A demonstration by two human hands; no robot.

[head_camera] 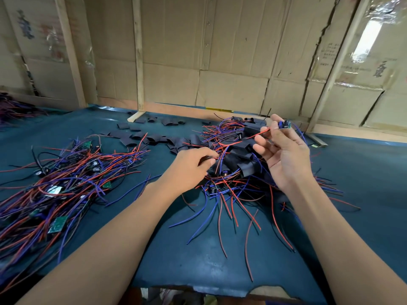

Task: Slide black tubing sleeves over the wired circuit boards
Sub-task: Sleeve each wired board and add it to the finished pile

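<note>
Right hand [284, 157] pinched 1 circuit board [285, 125], raised above sleeve pile [240, 164]; left hand [189, 166] curled there, grip contents indiscernible.

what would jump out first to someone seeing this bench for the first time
Probably the tangled heaps of red and blue wired circuit boards sprawling across the left of the blue table mat. Next, the right hand lifting one small board by its fingertips, while the left hand reaches into the central pile of black tubing sleeves.
</note>
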